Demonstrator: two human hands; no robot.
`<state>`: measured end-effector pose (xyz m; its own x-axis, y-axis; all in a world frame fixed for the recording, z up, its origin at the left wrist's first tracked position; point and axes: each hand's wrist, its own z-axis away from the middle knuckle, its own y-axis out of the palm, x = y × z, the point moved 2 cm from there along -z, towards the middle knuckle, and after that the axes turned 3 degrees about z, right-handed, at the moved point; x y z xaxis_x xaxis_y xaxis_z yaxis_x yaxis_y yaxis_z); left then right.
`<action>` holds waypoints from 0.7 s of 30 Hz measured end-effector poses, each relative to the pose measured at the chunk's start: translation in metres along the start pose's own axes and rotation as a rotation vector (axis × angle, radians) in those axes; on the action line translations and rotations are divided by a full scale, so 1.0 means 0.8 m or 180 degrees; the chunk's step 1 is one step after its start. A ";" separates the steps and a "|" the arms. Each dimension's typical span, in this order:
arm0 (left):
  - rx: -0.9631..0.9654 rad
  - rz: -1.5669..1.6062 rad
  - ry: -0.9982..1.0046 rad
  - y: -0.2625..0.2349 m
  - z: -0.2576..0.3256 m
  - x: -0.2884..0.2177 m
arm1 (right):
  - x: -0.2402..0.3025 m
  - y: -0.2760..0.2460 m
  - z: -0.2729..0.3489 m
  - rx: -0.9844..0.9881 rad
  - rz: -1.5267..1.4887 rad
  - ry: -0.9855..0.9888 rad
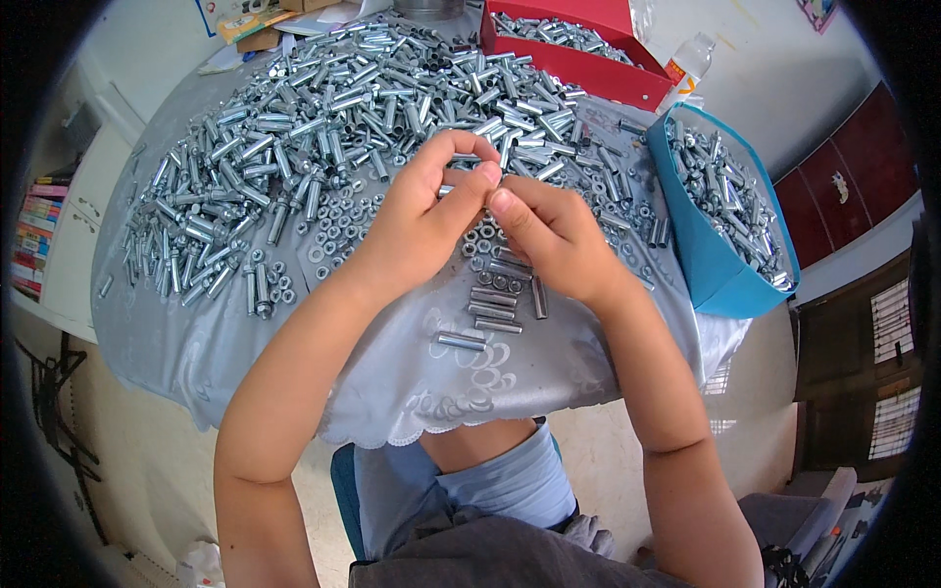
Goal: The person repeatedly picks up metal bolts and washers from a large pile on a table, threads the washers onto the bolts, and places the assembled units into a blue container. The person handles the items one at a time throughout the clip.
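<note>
My left hand (423, 218) and my right hand (557, 227) meet above the middle of the table, thumbs and fingertips pinched together. Whatever small piece they grip is mostly hidden by the fingers; a glint of metal shows behind my left thumb, but I cannot tell if it is held. Beneath them lie loose hex nuts (348, 218) and washers. Several plain metal sleeves (461, 341) lie in front of my right hand, near the table's front edge. Behind both hands spreads a big heap of silvery sleeves and anchor bolts (333, 108).
A grey patterned cloth covers the round table (392, 397). At the right stands a blue fabric bin (711, 260) full of metal parts. A red box (578, 76) with more parts and a plastic bottle (690, 67) stand at the back right. Papers (304, 24) lie at the back left.
</note>
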<state>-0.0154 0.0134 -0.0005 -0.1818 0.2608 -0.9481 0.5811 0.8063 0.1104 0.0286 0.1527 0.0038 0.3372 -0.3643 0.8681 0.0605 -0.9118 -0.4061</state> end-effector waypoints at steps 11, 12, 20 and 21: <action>0.0369 -0.0379 -0.0258 0.002 0.004 -0.013 | 0.010 -0.023 -0.006 -0.1095 -0.1049 0.0998; 0.0858 -0.0578 -0.0474 0.002 0.007 -0.016 | 0.007 -0.029 -0.006 -0.1201 -0.1038 0.0905; -0.1013 -0.0835 0.0197 -0.027 -0.010 -0.026 | 0.004 -0.042 -0.006 -0.1474 -0.1233 0.0623; -0.1403 -0.0807 0.0530 -0.044 -0.015 -0.029 | 0.004 -0.043 -0.007 -0.1503 -0.1251 0.0610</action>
<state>-0.0407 -0.0148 0.0215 -0.4175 0.0808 -0.9051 0.1207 0.9921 0.0329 0.0220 0.1817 0.0219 0.1975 0.0264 0.9800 -0.2896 -0.9535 0.0841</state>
